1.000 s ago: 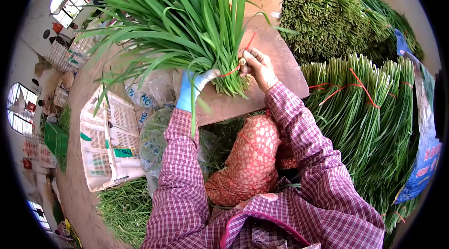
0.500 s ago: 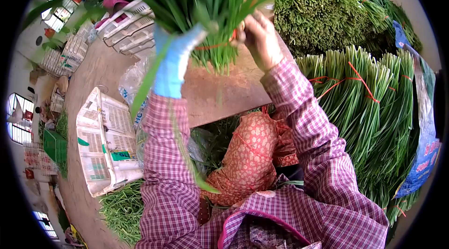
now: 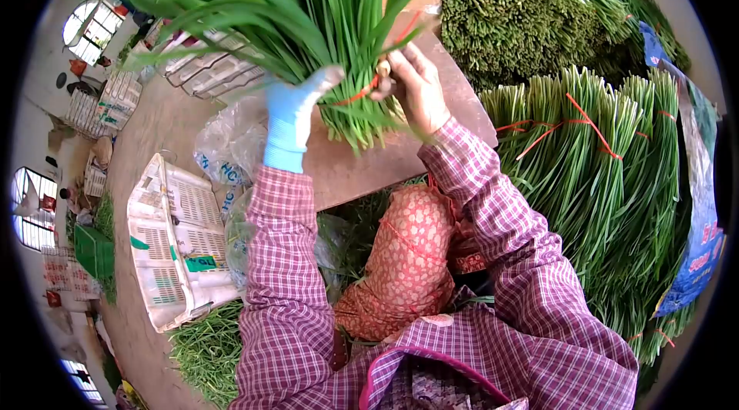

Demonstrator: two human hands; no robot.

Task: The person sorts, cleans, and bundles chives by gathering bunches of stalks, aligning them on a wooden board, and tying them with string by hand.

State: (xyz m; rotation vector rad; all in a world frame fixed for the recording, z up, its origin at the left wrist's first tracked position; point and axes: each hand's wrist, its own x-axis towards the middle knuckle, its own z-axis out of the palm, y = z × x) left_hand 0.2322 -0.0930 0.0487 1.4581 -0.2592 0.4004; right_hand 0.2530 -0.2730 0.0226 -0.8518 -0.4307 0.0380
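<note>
A bunch of long green chives stands leaf-end up over the brown tabletop, its cut stems pointing down. My left hand, in a blue and white glove, is closed around the left side of the bunch, thumb across the front. An orange tie circles the stems low on the bunch. My bare right hand pinches this tie at the bunch's right side, and a loose end sticks up above the fingers. The far side of the bunch is hidden.
Tied chive bunches are stacked at right, with more bunches behind, beside a blue printed sheet. At left are a white plastic crate, clear plastic bags and loose greens. My lap bears a red flowered cloth.
The bunch and both hands have come slightly lower and nearer to me. The tie's loose end now stands up above my right fingers.
</note>
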